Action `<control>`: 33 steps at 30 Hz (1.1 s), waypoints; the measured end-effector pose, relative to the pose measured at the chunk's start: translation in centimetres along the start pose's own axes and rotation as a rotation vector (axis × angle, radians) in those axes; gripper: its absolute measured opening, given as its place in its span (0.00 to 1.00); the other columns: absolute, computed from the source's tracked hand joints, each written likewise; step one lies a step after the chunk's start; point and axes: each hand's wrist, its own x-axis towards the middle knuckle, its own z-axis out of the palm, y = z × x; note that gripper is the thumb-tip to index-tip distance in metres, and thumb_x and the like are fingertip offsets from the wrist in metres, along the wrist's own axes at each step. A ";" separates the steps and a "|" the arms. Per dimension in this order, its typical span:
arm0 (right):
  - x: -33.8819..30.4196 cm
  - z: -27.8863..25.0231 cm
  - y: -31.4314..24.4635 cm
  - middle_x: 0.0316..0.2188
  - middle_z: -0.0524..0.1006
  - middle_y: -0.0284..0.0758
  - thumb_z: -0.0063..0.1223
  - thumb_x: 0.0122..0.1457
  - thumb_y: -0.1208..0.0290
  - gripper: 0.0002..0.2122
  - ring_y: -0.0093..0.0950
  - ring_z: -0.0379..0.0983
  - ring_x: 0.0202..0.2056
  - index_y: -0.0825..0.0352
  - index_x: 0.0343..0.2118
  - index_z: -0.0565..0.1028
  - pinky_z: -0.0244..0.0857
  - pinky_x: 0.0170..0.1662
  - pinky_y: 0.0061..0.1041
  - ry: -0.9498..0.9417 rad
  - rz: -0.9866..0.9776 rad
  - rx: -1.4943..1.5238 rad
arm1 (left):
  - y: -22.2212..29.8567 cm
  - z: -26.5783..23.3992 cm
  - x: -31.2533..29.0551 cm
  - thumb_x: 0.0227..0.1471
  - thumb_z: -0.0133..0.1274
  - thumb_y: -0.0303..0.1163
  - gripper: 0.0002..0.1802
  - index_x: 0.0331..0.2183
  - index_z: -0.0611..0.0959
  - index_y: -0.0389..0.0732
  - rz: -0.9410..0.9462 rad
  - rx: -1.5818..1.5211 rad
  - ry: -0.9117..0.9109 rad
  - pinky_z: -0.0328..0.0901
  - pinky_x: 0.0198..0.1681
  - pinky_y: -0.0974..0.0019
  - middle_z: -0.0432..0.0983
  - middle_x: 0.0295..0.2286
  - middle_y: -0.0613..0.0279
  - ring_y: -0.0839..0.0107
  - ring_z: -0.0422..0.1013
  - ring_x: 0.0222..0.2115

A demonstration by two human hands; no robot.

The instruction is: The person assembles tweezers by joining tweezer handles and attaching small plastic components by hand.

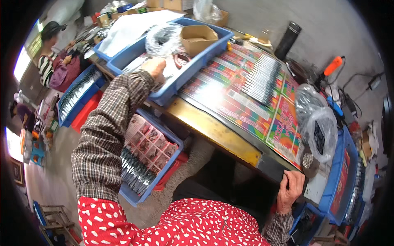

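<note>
My left hand point(155, 69) reaches into a long blue tray point(164, 97) at the back of the table. Its fingers point down and away, mostly hidden behind the back of the hand. Beside it in the tray lie a coil wrapped in clear plastic point(163, 39), an open brown cardboard box point(199, 39) and a reddish banded bundle point(181, 60). My right hand point(290, 188) is curled at the table's front right edge, close to a dark dish of small metal pieces point(308, 160). What its fingertips hold, if anything, cannot be made out.
A row of slim silvery rods point(261, 78) lies on the colourful printed tabletop sheet point(221, 86). A black cylinder point(287, 41), an orange-handled tool point(331, 65) and plastic bags point(322, 133) stand along the right. Below left, a blue crate point(166, 164) holds more rods. Another person point(55, 61) sits far left.
</note>
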 end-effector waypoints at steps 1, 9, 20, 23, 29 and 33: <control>0.2 -0.2 0.1 0.31 0.72 0.42 0.55 0.46 0.86 0.10 0.41 0.69 0.35 0.71 0.34 0.76 0.64 0.40 0.36 -0.009 -0.024 0.018 | -1.0 0.8 0.5 0.31 0.59 0.33 0.11 0.21 0.82 0.35 0.047 -0.019 0.039 0.70 0.29 0.56 0.77 0.20 0.46 0.53 0.76 0.23; 0.4 -2.2 1.1 0.29 0.73 0.39 0.58 0.43 0.85 0.11 0.38 0.70 0.34 0.69 0.32 0.77 0.66 0.37 0.35 -0.003 -0.034 -0.036 | -9.8 7.4 5.0 0.51 0.43 0.27 0.09 0.24 0.75 0.34 0.318 -0.125 0.250 0.62 0.26 0.49 0.71 0.20 0.41 0.44 0.69 0.23; -0.6 -9.9 5.2 0.27 0.75 0.36 0.58 0.44 0.84 0.09 0.36 0.72 0.30 0.68 0.30 0.76 0.67 0.33 0.31 0.100 0.039 -0.201 | -25.9 16.5 13.3 0.62 0.41 0.45 0.21 0.41 0.73 0.34 0.138 -0.315 0.083 0.62 0.38 0.57 0.71 0.32 0.48 0.57 0.67 0.34; -0.8 -12.4 7.2 0.26 0.73 0.35 0.57 0.49 0.79 0.06 0.37 0.71 0.31 0.67 0.32 0.76 0.66 0.34 0.34 0.150 0.069 -0.350 | -24.6 16.8 13.4 0.61 0.41 0.49 0.25 0.38 0.72 0.33 0.090 -0.462 0.107 0.61 0.38 0.58 0.71 0.30 0.51 0.61 0.65 0.33; -1.3 -17.8 13.4 0.25 0.76 0.42 0.54 0.51 0.73 0.04 0.43 0.74 0.30 0.66 0.27 0.78 0.67 0.33 0.39 0.158 0.372 -0.536 | -23.4 16.6 13.6 0.60 0.40 0.55 0.30 0.33 0.72 0.32 0.032 -0.617 0.139 0.60 0.37 0.59 0.70 0.27 0.54 0.68 0.63 0.31; -2.5 -20.7 19.3 0.25 0.78 0.43 0.55 0.49 0.70 0.05 0.45 0.75 0.32 0.66 0.26 0.79 0.68 0.35 0.41 -0.085 0.565 -0.647 | -24.1 16.6 14.0 0.60 0.39 0.55 0.30 0.31 0.73 0.33 0.053 -0.512 0.171 0.59 0.34 0.61 0.69 0.25 0.58 0.69 0.63 0.28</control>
